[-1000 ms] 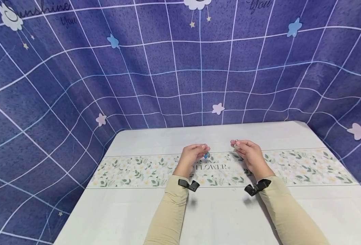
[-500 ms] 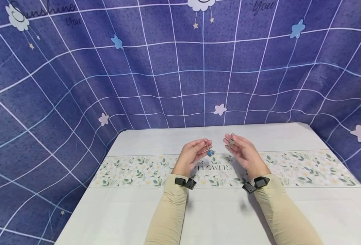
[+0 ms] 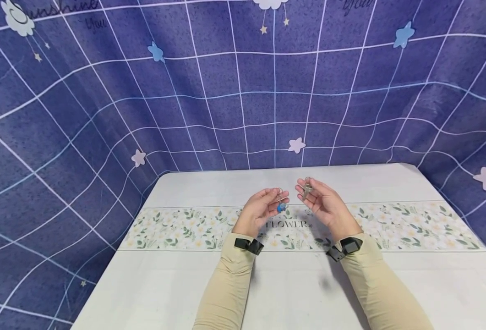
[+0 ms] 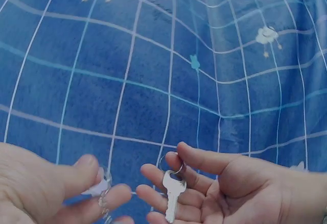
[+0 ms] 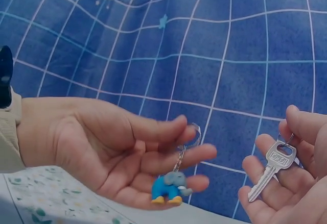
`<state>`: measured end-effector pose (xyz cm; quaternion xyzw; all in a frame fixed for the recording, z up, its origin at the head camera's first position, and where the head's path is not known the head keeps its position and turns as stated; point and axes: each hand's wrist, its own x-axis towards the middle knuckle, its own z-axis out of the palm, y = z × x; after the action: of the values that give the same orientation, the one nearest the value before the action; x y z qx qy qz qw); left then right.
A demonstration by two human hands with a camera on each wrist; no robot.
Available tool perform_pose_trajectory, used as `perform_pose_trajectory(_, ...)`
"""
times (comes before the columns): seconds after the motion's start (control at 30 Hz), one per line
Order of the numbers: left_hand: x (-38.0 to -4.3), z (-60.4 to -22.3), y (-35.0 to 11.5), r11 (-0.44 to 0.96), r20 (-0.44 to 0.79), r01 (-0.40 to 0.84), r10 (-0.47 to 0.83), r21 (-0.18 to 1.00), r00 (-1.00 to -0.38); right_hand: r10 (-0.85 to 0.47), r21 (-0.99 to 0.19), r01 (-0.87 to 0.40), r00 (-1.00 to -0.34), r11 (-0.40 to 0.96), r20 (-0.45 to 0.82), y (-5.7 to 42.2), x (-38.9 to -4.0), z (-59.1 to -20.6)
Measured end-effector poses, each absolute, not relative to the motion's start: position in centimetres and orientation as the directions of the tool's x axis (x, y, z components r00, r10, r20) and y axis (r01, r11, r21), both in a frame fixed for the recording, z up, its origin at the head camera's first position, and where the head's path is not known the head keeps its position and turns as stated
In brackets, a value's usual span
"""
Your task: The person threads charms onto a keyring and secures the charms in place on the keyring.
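My left hand [image 3: 256, 214] pinches the split ring of an elephant keychain [image 5: 168, 187] between thumb and forefinger. The blue and grey elephant with yellow feet dangles from a short chain [image 4: 103, 199] in front of the lower fingers. Facing it, a small gap away, my right hand [image 3: 329, 208] pinches a thin ring that carries a silver key [image 5: 273, 169]. Teeth downward, the key lies against the fingers, seen clearly in both wrist views. Both hands are raised over the far half of the table, palms turned inward. In the left wrist view the elephant is out of frame.
Under the hands is a white table [image 3: 164, 284] with a printed band of flowers [image 3: 177, 231] and lettering across it. A blue gridded curtain [image 3: 222, 110] with stars stands behind and at both sides. Each wrist wears a black strapped camera [image 3: 248, 246].
The hands have come closer together and opened toward each other. Earlier the elephant was partly behind the left fingers; now it hangs in view. The key now shows more fully against the right fingers.
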<state>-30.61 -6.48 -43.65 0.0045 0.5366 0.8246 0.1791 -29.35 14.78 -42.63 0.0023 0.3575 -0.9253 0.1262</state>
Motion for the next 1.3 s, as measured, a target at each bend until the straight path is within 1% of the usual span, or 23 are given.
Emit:
perform_pose_trajectory(0.1,-30.8,-44.3,-6.4,-0.437,-0.273,-0.383,0.294,0.814,-0.916,-0.238,-0.666,0.246,-0.966,-0.704,-0.105,14.8,-29.5,-42.8)
perform_pose_trajectory(0.17,-31.0,-44.7,-6.4,-0.501,-0.32,-0.419,0.275,0.757,-0.907,-0.239,-0.668,0.252,-0.964,-0.7,-0.112,14.8,-29.6,-43.0)
perform_pose_trajectory(0.27,-31.3,-45.2,-6.3,-0.6,-0.369,-0.428,0.228,0.676,-0.901,-0.241,-0.67,0.256,-0.963,-0.696,-0.118,14.9,-29.7,-43.2)
perform_pose_trajectory(0.37,-31.6,-45.4,-6.3,-0.655,-0.383,-0.409,0.192,0.635,-0.903,-0.244,-0.671,0.259,-0.962,-0.695,-0.12,14.9,-29.8,-43.2)
perform_pose_trajectory(0.47,-31.8,-45.4,-6.3,-0.672,-0.377,-0.394,0.181,0.627,-0.908,-0.241,-0.674,0.254,-0.964,-0.693,-0.116,14.9,-29.9,-43.2)
perform_pose_trajectory(0.57,-31.8,-45.4,-6.2,-0.675,-0.37,-0.386,0.177,0.629,-0.912,-0.233,-0.707,0.236,-0.967,-0.667,-0.103,14.9,-29.9,-43.3)
perform_pose_trajectory(0.87,-31.8,-45.4,-5.8,-0.693,-0.393,-0.409,0.193,0.593,-0.899,-0.202,-0.853,0.159,-0.977,-0.497,-0.064,14.8,-29.8,-43.6)
perform_pose_trajectory(0.97,-31.7,-45.2,-5.7,-0.671,-0.383,-0.41,0.198,0.618,-0.902,-0.188,-0.885,0.124,-0.981,-0.449,-0.042,14.8,-29.7,-43.6)
perform_pose_trajectory(1.03,-31.5,-45.0,-5.7,-0.637,-0.355,-0.402,0.208,0.658,-0.911,-0.172,-0.903,0.098,-0.985,-0.419,-0.028,14.7,-29.7,-43.6)
perform_pose_trajectory(1.17,-30.9,-44.5,-5.6,-0.539,-0.269,-0.345,0.217,0.769,-0.938,-0.144,-0.928,0.061,-0.99,-0.366,-0.008,14.5,-29.7,-43.7)
perform_pose_trajectory(1.3,-30.4,-43.9,-5.6,-0.439,-0.193,-0.274,0.219,0.856,-0.956,-0.137,-0.932,0.044,-0.991,-0.361,0.006,14.5,-29.8,-43.7)
